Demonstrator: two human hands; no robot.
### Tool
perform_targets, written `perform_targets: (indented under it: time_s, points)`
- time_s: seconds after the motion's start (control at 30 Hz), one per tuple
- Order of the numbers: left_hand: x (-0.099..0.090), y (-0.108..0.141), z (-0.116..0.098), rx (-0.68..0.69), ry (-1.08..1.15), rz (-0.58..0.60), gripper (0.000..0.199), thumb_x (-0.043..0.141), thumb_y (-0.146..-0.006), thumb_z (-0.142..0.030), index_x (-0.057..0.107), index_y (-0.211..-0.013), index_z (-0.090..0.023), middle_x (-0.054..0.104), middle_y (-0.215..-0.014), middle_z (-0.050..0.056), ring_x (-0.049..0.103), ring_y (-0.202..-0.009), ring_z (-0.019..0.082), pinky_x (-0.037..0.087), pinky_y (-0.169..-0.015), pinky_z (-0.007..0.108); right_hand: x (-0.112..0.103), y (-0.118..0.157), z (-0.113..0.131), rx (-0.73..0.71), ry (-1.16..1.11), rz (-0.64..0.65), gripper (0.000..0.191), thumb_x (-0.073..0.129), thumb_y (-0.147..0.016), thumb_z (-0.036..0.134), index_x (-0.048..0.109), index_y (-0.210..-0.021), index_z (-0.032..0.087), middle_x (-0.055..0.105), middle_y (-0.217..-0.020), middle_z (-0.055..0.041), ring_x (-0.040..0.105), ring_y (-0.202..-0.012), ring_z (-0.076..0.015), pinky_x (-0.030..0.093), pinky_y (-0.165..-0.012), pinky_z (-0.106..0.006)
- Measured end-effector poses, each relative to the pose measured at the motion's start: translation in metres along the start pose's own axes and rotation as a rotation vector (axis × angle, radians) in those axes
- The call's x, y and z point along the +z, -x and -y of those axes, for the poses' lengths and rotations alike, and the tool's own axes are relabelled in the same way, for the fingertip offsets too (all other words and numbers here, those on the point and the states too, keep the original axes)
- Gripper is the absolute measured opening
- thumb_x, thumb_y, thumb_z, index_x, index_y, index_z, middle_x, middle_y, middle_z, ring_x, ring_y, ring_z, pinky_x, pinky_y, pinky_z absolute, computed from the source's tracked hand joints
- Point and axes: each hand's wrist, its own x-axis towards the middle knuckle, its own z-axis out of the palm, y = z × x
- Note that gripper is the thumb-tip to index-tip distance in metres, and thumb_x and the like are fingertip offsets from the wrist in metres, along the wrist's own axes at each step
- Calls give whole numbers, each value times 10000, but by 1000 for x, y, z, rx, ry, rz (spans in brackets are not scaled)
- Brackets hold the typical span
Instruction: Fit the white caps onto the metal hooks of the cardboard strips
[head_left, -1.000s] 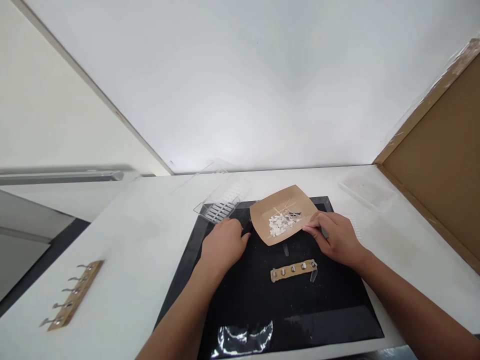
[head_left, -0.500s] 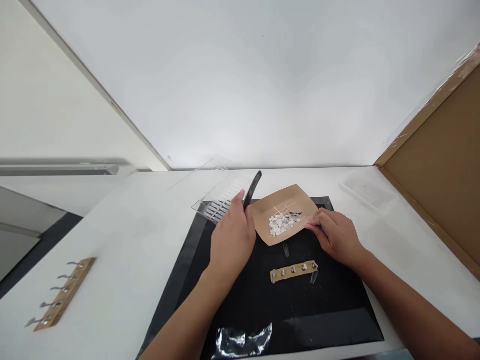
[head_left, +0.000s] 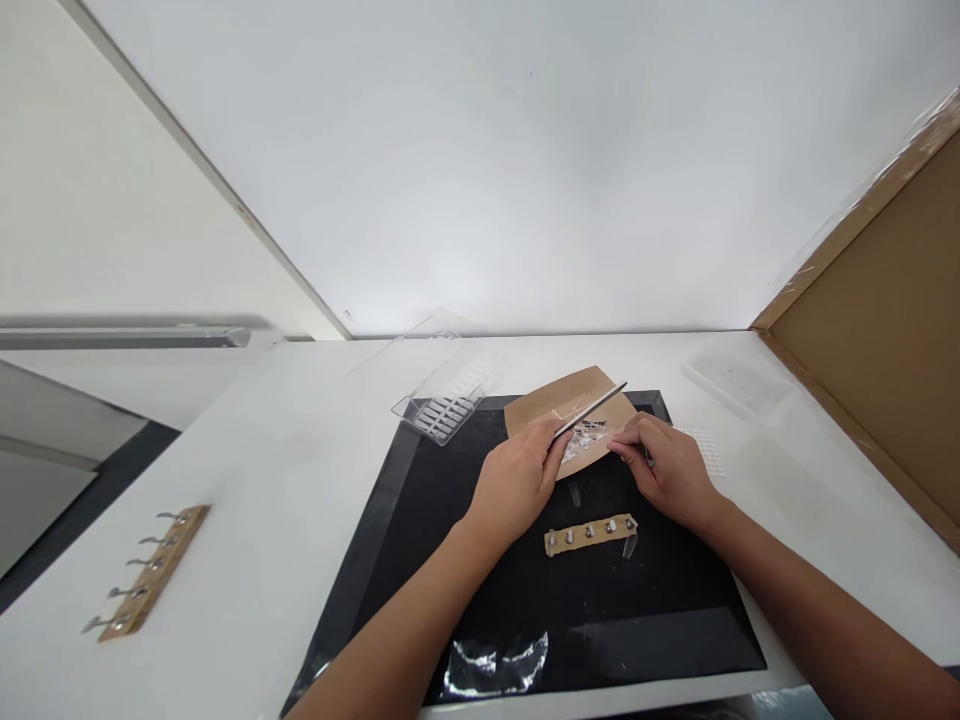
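My left hand (head_left: pixel 517 478) is closed on a thin dark file-like tool (head_left: pixel 592 410), which slants up to the right over a brown paper tray (head_left: pixel 529 408). White chips (head_left: pixel 581 440) lie in the tray, partly hidden by the tool. At the tray's right edge, my right hand (head_left: pixel 664 465) has thumb and forefinger pinched together; whatever is between them is too small to name. Nearer to me, a tan strip (head_left: pixel 577 537) with several small metal clips rests on the black mat (head_left: pixel 525 590).
A clear case with white pieces (head_left: pixel 448 405) stands at the mat's back left. At the far left lies a wooden strip with metal clips (head_left: pixel 161 575). A clear lid (head_left: pixel 739 385) is at the back right, near a cardboard panel (head_left: pixel 885 310).
My left hand has moved right with the tool, which now slants low over the chips instead of standing up left of the tray. My right hand remains at the tray's right edge.
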Motion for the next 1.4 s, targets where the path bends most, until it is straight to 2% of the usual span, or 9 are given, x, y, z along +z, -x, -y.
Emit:
perform_targets:
  time_s: [0.2, 0.4, 0.5, 0.8, 0.9, 1.07, 1.2, 1.33, 1.4]
  points:
    - [-3, -2, -4, -94, 113, 14, 325, 417, -1140, -360, 688, -1064, -196, 774, -918, 53, 745, -802, 218, 495, -700, 291, 7, -19, 7, 17, -50, -132, 175, 582, -1097, 272, 566, -926, 242, 664, -831, -23, 640, -745, -185, 477, -632, -307]
    - [-6, -3, -6, -135, 209, 15, 384, 381, -1138, -387, 686, -995, -203, 749, -828, 40, 720, -725, 201, 454, -652, 283, 5, -54, 12, -23, 60, -51, 262, 545, -1108, 273, 503, -851, 241, 591, -784, -6, 564, -698, -180, 412, -616, -314]
    - [-8, -3, -7, -151, 210, -10, 404, 357, -1139, -393, 683, -995, -204, 723, -780, 31, 698, -680, 194, 434, -633, 283, 11, -63, 12, -23, 32, -67, 280, 526, -1114, 272, 482, -839, 245, 584, -786, -10, 561, -702, -182, 409, -622, -314]
    - [-12, 1, -8, -180, 51, 31, 389, 326, -1140, -366, 604, -914, -216, 669, -728, 16, 634, -641, 189, 338, -605, 293, 29, -58, 12, -16, 10, -44, 232, 528, -1096, 263, 474, -871, 247, 635, -804, -14, 604, -729, -195, 423, -653, -324]
    - [-13, 1, -8, -197, 22, 50, 380, 321, -1137, -365, 598, -919, -222, 659, -714, 13, 628, -638, 192, 328, -606, 294, 30, -58, 15, -37, 14, 13, 238, 512, -1095, 254, 462, -863, 247, 633, -806, -15, 593, -726, -196, 418, -661, -327]
    - [-12, 0, -9, -196, 0, 47, 388, 326, -1131, -369, 547, -846, -228, 638, -683, 8, 614, -610, 187, 321, -595, 291, 30, -63, 15, 11, 55, -52, 237, 505, -1102, 288, 467, -871, 249, 633, -804, -26, 605, -723, -204, 388, -629, -325]
    - [-12, 0, -9, -180, -37, 40, 375, 346, -1122, -359, 546, -832, -230, 636, -667, 7, 617, -600, 189, 321, -584, 291, 30, -62, 15, -33, 75, 23, 242, 486, -1103, 302, 476, -867, 248, 624, -786, -25, 584, -690, -202, 380, -629, -335]
    - [-11, 1, -9, -168, -58, 37, 383, 336, -1128, -361, 571, -857, -228, 641, -665, 10, 614, -589, 187, 313, -578, 291, 27, -64, 14, 33, 106, -57, 253, 499, -1104, 325, 485, -864, 244, 621, -765, -19, 578, -672, -196, 363, -619, -328]
    - [-11, 1, -9, -169, -78, 38, 376, 336, -1129, -358, 583, -877, -228, 652, -676, 16, 623, -599, 192, 311, -580, 292, 27, -64, 16, 6, 95, -4, 264, 499, -1099, 309, 468, -845, 244, 607, -754, -15, 563, -661, -189, 357, -617, -327]
